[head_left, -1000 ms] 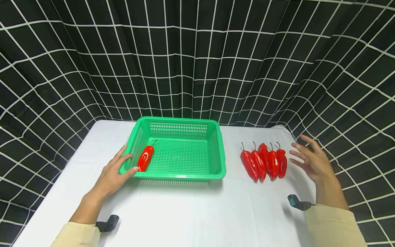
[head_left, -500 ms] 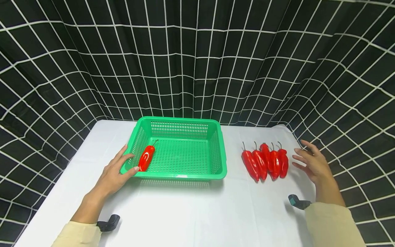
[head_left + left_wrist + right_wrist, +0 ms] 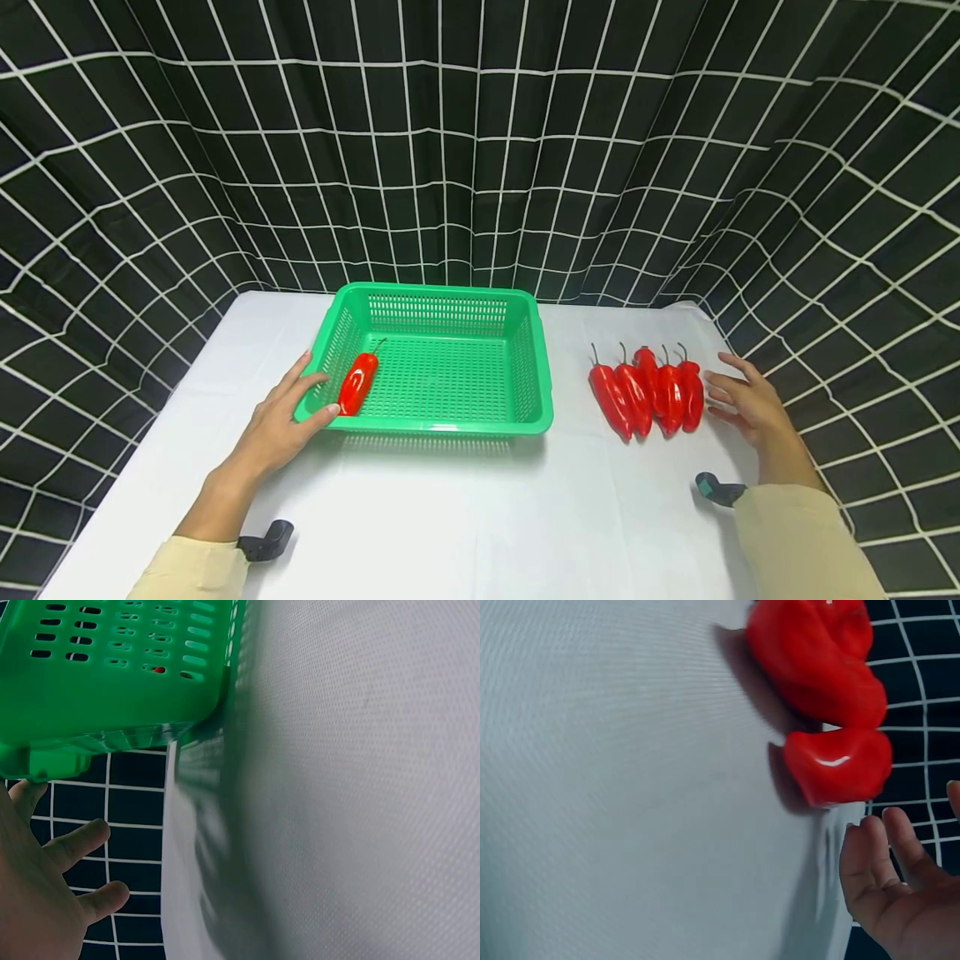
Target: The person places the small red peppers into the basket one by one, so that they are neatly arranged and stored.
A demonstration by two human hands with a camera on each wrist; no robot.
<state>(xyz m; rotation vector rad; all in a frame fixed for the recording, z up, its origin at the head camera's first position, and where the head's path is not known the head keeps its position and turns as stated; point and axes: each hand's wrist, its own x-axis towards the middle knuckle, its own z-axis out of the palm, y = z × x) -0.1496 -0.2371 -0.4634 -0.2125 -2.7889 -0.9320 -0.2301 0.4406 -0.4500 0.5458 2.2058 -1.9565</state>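
Note:
A green plastic basket (image 3: 442, 428) with slotted walls stands on the white table; inside, one glossy red pepper (image 3: 358, 382) lies along its left side. My left hand (image 3: 279, 423) rests on the basket's near left corner, thumb on the rim and fingers spread. Those spread fingers (image 3: 79, 846) show below the basket's rim in the left wrist view. To the right, several red peppers (image 3: 647, 392) lie side by side with their stems pointing away. My right hand (image 3: 753, 407) hovers beside the rightmost pepper (image 3: 840, 766), fingers loosely bent, holding nothing.
A white cloth (image 3: 480, 517) covers the table. Black curtains (image 3: 480, 150) with a white grid hang at the back and both sides. A small dark device (image 3: 266, 542) is worn at the left wrist, and another wrist device (image 3: 720, 490) at the right.
My right hand has lowered and come left, closer to the rightmost pepper. The left hand stays on the basket corner, and the peppers lie as before.

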